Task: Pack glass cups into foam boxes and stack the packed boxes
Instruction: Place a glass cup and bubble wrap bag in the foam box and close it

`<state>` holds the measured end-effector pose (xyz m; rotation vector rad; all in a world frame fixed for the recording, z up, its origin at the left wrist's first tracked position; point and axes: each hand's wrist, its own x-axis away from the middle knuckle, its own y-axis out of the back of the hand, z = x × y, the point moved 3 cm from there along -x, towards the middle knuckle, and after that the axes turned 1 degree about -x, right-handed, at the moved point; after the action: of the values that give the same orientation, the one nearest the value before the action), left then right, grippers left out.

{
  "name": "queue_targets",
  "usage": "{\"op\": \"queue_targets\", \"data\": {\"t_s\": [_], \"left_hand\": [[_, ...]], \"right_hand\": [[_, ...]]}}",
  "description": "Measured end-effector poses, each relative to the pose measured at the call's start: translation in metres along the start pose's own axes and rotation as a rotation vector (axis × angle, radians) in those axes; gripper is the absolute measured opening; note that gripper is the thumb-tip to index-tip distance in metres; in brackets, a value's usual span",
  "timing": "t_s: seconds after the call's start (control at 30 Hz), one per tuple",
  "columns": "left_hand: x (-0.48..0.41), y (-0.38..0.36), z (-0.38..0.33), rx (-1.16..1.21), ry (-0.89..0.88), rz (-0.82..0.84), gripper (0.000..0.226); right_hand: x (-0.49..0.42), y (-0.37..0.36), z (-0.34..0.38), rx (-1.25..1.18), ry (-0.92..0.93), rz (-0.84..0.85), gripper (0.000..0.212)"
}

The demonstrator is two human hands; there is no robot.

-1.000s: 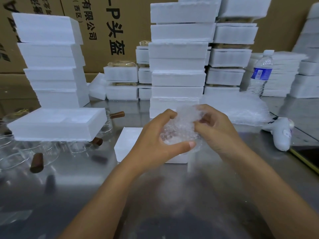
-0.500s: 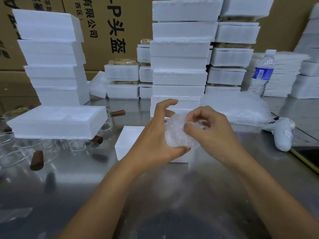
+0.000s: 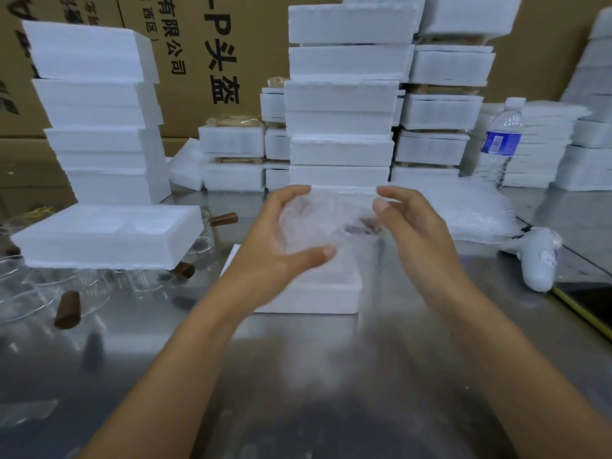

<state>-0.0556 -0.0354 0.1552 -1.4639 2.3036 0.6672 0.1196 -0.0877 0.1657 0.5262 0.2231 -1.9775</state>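
A glass cup wrapped in bubble wrap (image 3: 318, 223) is held up between both hands, its brown handle (image 3: 362, 228) showing through on the right. My left hand (image 3: 281, 250) grips the bundle from the left, thumb curled under it. My right hand (image 3: 414, 226) is at the bundle's right side with thumb and fingers bent; its contact with the wrap is blurred. Below the hands an open white foam box (image 3: 318, 293) lies on the steel table (image 3: 331, 376).
Foam box stacks stand at left (image 3: 96, 120), centre (image 3: 344, 104) and right (image 3: 443, 107). A foam lid (image 3: 106, 236) rests over loose glass cups with brown handles (image 3: 68, 309) at left. Bubble wrap pile (image 3: 477, 213), water bottle (image 3: 501, 140) and white tape gun (image 3: 536, 260) at right.
The hands moved slightly apart and the bubble wrap spread wider round the cup; the brown handle now shows. My right hand's fingers loosened from their pinch.
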Motion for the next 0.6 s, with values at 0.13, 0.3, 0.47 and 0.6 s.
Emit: {"op": "queue_targets", "data": {"t_s": [0.13, 0.3, 0.47, 0.6], "left_hand": [[-0.005, 0.023, 0.011, 0.174, 0.127, -0.024, 0.068], [-0.004, 0.037, 0.023, 0.020, 0.214, 0.032, 0.064], [-0.001, 0.044, 0.030, -0.058, 0.290, 0.029, 0.077], [-0.002, 0.043, 0.031, 0.018, 0.394, -0.031, 0.069]], "right_hand": [[0.002, -0.013, -0.012, 0.050, -0.059, 0.079, 0.007], [0.008, -0.030, -0.026, 0.005, -0.049, 0.048, 0.011], [0.016, -0.041, -0.038, 0.178, 0.001, 0.133, 0.032], [0.014, -0.047, -0.045, 0.264, -0.025, 0.273, 0.040]]}}
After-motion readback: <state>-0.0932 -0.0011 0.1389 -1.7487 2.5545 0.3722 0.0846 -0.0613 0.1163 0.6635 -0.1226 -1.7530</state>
